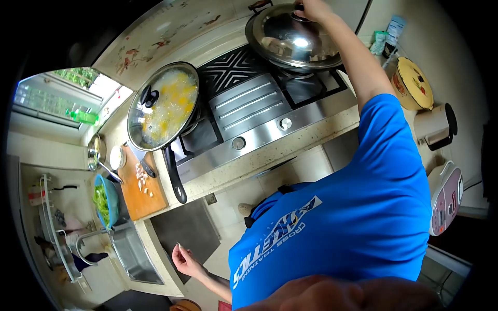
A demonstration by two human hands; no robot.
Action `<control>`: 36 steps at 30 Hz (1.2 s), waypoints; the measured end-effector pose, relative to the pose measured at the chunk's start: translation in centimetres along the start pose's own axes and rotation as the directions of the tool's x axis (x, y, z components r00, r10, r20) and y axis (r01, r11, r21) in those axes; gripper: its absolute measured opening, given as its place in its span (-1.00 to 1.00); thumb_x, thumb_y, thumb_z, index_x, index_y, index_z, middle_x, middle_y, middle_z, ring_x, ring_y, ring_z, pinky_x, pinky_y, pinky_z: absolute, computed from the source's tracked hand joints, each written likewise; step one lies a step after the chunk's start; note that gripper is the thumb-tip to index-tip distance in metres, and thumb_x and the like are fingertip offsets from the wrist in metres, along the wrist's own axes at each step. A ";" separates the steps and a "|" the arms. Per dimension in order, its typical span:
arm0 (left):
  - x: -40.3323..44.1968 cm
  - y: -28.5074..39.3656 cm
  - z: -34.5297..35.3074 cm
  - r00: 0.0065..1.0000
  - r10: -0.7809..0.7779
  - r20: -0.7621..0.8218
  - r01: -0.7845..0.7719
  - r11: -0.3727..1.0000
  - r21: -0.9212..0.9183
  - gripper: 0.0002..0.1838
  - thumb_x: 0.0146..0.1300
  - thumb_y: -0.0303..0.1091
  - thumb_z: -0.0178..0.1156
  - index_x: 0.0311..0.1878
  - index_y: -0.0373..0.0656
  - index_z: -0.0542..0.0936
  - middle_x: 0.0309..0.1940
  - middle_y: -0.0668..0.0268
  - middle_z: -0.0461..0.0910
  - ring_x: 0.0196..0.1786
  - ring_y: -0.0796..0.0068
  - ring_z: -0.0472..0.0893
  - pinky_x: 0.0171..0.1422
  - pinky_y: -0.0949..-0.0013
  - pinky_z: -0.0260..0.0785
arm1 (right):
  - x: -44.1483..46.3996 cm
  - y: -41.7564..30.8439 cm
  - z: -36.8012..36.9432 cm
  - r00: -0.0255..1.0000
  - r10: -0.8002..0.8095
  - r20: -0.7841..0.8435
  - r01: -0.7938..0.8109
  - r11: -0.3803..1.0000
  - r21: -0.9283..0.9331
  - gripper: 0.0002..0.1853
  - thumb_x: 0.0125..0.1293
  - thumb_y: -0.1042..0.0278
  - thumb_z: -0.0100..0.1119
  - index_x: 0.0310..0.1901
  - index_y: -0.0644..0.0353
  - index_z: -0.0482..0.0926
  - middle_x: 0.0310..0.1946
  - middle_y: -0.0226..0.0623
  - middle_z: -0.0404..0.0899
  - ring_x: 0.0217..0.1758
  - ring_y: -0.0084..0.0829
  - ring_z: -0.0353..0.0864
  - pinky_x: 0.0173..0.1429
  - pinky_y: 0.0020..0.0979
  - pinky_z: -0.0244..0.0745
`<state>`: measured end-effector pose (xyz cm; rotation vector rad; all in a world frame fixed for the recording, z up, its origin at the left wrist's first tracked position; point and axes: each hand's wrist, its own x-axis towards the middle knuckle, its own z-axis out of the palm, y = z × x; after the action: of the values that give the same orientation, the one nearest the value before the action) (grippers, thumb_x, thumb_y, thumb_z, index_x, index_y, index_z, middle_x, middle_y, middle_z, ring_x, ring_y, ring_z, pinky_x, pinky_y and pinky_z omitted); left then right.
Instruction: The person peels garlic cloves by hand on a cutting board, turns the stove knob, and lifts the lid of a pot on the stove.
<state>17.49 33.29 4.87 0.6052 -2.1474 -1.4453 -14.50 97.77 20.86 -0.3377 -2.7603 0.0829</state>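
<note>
At the top, my right hand [313,9] is closed around the knob of a shiny domed wok lid [295,39]. The lid lies over a wok [252,32] on the right burner, hiding what is inside. My left hand [185,262] hangs low over the floor beside the counter, fingers loosely curled and apart, with nothing visible in it. On the left burner sits a frying pan [175,181] with a black handle. Its glass lid [135,124] is on, and bubbling yellow pieces show through it.
Left of the stove, a wooden cutting board [134,192] bears a knife [142,158] and garlic cloves [141,176]. A blue bowl of greens [110,202] stands near the sink [136,254]. Right lie a yellow lidded pot [413,83], a pitcher [434,127] and a rice cooker [446,199].
</note>
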 end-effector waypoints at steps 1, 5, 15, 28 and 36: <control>-0.3 -0.1 -0.1 1.000 -0.003 -0.010 0.003 1.000 0.001 -0.81 0.27 -0.33 0.16 -0.15 -0.26 0.54 -0.44 0.44 0.48 -0.45 0.72 0.40 -0.38 0.63 0.26 | 0.2 0.3 0.2 1.000 -0.012 -0.005 0.013 1.000 0.018 -0.70 0.02 0.07 0.24 -0.29 0.09 0.64 -0.33 -0.08 0.61 -0.22 -0.09 0.60 -0.14 -0.18 0.51; -1.1 0.1 -0.1 0.999 -0.004 -0.042 0.005 1.000 0.008 -0.81 0.28 -0.34 0.15 -0.15 -0.26 0.54 -0.41 0.43 0.50 -0.44 0.72 0.41 -0.37 0.64 0.27 | 0.4 0.7 -0.7 1.000 -0.018 -0.024 0.017 0.998 -0.067 -0.70 0.00 0.09 0.26 -0.30 0.11 0.64 -0.34 -0.07 0.61 -0.22 -0.09 0.60 -0.13 -0.18 0.51; -0.8 0.5 0.9 1.000 0.025 -0.015 -0.025 1.000 0.013 -0.80 0.29 -0.34 0.15 -0.13 -0.26 0.54 -0.40 0.43 0.51 -0.42 0.71 0.41 -0.33 0.62 0.28 | 1.3 6.8 -8.1 0.984 0.150 -0.098 -0.092 0.895 0.437 -0.79 0.04 0.33 0.30 -0.37 0.32 0.63 -0.54 -0.21 0.63 -0.53 -0.44 0.60 -0.41 -0.42 0.49; -0.7 0.0 1.9 1.000 0.004 0.010 -0.003 1.000 -0.012 -0.82 0.28 -0.37 0.16 -0.14 -0.26 0.54 -0.38 0.42 0.52 -0.42 0.72 0.41 -0.34 0.62 0.30 | 1.0 11.9 -8.4 0.938 0.247 -0.243 -0.111 0.878 0.465 -0.67 0.04 0.26 0.32 -0.24 0.36 0.63 -0.51 -0.18 0.64 -0.50 -0.44 0.64 -0.37 -0.45 0.56; -1.4 0.0 1.5 1.000 0.009 0.017 -0.008 1.000 -0.014 -0.82 0.28 -0.36 0.15 -0.13 -0.24 0.54 -0.38 0.44 0.52 -0.42 0.74 0.41 -0.35 0.64 0.28 | 2.2 8.5 -5.9 0.959 0.030 -0.282 0.023 0.983 0.185 -0.59 -0.01 0.07 0.30 -0.31 0.31 0.64 -0.45 -0.01 0.62 -0.38 -0.14 0.64 -0.23 -0.28 0.54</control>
<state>17.67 35.26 4.15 0.5802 -2.1488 -1.4644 -12.53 106.67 26.31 -0.2801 -2.4446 0.2706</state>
